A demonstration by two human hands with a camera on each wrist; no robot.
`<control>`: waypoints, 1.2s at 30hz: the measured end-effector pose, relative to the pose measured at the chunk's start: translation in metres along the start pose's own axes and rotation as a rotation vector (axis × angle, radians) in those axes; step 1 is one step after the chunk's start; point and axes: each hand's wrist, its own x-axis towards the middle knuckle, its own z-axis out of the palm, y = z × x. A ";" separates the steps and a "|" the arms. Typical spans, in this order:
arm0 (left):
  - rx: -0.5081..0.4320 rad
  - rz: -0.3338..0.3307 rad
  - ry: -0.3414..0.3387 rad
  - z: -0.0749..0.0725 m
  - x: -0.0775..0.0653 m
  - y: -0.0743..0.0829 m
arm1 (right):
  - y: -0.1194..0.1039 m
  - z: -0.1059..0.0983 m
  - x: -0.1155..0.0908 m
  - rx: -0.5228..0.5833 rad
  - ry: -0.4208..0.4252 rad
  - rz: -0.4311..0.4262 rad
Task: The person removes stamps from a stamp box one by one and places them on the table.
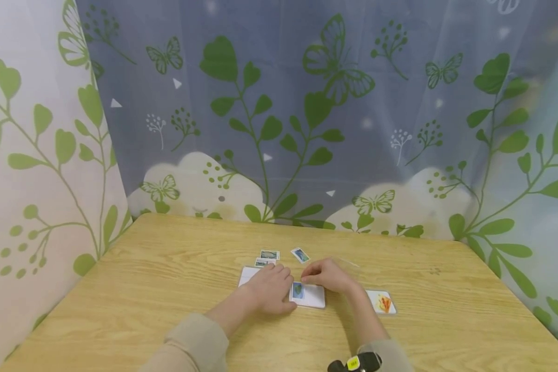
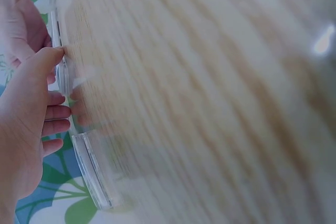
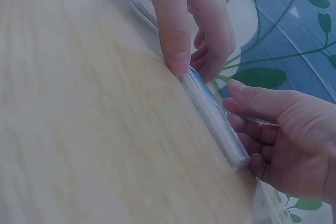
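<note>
In the head view, my left hand [image 1: 272,289] rests over two white cards with clear edges. Its palm hides much of the left card [image 1: 247,275], and its straight thumb presses near the lower left corner of the right card [image 1: 313,297]. On that right card lies a stamp [image 1: 298,290] with a blue-green picture. My right hand [image 1: 329,274] pinches the stamp's upper edge with thumb and index finger, the other fingers curled. In the right wrist view, both hands meet at the card's edge [image 3: 223,140], the left hand [image 3: 191,19] above and the right [image 3: 294,140] below.
Two white-bordered stamps lie beyond the left hand, one farther back [image 1: 269,254] and one nearer [image 1: 262,262]. Another stamp [image 1: 300,254] lies tilted beyond the right card. At right is a card with an orange picture [image 1: 383,303]. Printed curtains [image 1: 279,129] stand behind the wooden table [image 1: 167,258].
</note>
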 end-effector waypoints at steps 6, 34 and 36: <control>-0.005 0.003 0.005 0.000 0.000 0.000 | 0.000 0.002 -0.001 0.008 -0.054 0.009; 0.020 0.002 0.001 -0.003 -0.002 0.002 | 0.003 0.010 -0.002 0.014 -0.026 0.000; 0.020 0.001 0.004 -0.002 -0.002 0.002 | 0.003 0.010 -0.002 0.019 -0.022 -0.005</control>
